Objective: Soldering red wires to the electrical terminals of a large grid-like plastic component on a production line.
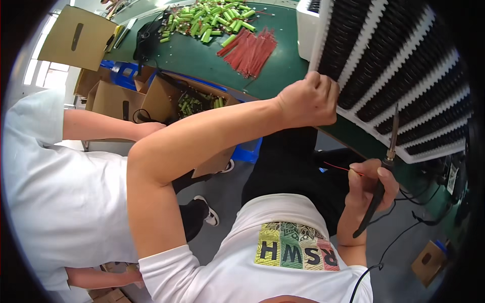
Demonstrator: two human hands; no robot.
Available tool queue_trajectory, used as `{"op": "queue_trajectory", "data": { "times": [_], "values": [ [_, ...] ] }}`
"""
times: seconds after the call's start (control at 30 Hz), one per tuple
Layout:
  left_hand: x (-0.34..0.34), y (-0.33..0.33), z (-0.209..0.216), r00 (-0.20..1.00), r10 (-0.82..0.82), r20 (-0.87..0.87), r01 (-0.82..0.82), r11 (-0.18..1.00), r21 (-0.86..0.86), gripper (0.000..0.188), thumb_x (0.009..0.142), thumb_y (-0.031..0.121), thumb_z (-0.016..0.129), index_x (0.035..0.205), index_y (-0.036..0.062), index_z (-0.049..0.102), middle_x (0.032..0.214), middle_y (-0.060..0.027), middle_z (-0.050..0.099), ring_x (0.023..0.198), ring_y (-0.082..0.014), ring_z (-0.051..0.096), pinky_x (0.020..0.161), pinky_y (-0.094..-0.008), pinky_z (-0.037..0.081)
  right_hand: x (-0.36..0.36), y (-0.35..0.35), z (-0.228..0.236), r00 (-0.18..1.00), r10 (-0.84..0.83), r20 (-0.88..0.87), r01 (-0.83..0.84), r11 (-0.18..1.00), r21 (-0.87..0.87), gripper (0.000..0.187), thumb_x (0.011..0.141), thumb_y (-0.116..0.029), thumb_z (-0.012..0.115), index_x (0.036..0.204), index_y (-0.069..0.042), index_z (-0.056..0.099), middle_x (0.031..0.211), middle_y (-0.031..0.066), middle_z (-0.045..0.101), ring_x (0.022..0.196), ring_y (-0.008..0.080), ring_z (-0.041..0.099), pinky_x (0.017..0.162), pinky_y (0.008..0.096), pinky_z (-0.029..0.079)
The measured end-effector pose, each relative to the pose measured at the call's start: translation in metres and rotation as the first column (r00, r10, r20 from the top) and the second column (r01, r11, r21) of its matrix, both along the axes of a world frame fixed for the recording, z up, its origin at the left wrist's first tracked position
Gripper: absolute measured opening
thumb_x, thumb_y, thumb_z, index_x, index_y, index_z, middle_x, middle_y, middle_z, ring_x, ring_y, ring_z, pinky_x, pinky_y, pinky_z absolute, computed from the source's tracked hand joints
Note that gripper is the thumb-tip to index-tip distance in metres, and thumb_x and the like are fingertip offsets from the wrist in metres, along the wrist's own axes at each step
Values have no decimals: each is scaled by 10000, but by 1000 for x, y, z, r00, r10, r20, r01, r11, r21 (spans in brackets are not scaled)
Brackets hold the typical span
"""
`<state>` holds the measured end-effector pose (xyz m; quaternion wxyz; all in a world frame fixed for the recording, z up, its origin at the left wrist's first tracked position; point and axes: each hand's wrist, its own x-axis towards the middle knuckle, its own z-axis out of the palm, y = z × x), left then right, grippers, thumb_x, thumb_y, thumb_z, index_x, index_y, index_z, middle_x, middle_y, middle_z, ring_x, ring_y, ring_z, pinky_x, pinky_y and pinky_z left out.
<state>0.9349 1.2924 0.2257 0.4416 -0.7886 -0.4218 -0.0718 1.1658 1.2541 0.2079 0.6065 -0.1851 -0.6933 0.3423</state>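
My left hand [310, 100] is closed in a fist at the near left edge of a white slotted tray [371, 132] filled with rows of black ring-like parts [389, 60]. Its fingertips are turned away, and whatever they may hold is hidden. Lower and to the right, my right hand [371, 187] grips a soldering iron [376, 199] by its black handle, the metal tip pointing up in front of the tray. A thin red wire [336, 166] sticks out leftward from between the same hand's thumb and fingers.
On the green table [288, 30] lie a pile of green cylindrical cells [207, 20] and a bundle of red wires [251, 53]. Cardboard boxes [118, 103] stand at the left beside a co-worker in a white shirt [70, 197]. A black cable [389, 247] hangs at the lower right.
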Motion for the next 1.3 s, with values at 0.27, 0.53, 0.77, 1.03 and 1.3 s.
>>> {"op": "queue_trajectory", "data": {
  "times": [0.27, 0.53, 0.77, 1.03, 1.3],
  "values": [
    [-13, -4, -3, 997, 35, 74, -35, 999, -1, 83, 776, 75, 667, 859, 70, 674, 817, -37, 494, 611, -152, 424, 539, -303, 332, 18, -3, 4, 998, 61, -18, -61, 998, -7, 567, 744, 124, 768, 1219, -118, 576, 878, 116, 753, 603, 122, 622, 486, 193, 456],
    [-15, -13, -10, 968, 57, 243, -56, 998, -12, 184, 766, 61, 689, 948, 37, 704, 807, -39, 538, 637, -165, 490, 559, -279, 380, 23, 0, 5, 995, 85, 60, -82, 996, -38, 597, 773, 106, 754, 1263, -159, 541, 863, 115, 724, 632, 111, 587, 492, 184, 397],
    [24, -56, 14, 368, 45, 929, 483, 844, -232, 409, 686, 19, 715, 1094, -18, 700, 1093, -145, 700, 755, -241, 659, 684, -299, 543, 12, 8, 9, 998, 70, 2, -70, 996, -60, 469, 717, 82, 810, 1117, -117, 669, 852, 51, 746, 603, 121, 587, 525, 213, 487],
    [62, -102, -10, -103, 365, 925, 606, 761, -232, 246, 693, -81, 775, 931, -32, 738, 808, -113, 746, 575, -150, 626, 534, -219, 489, -4, 8, 5, 991, 94, 91, -81, 988, -134, 449, 729, 45, 807, 1130, -116, 685, 837, 33, 742, 604, 116, 538, 557, 205, 486],
    [57, -98, -19, -232, 349, 908, 645, 754, -125, 178, 718, -83, 795, 879, -36, 735, 742, -100, 739, 524, -121, 594, 482, -185, 445, -9, 14, 7, 987, 156, -32, -159, 953, -259, 455, 726, 30, 821, 1145, -80, 680, 841, 40, 744, 618, 103, 559, 552, 198, 477]
  ]
}}
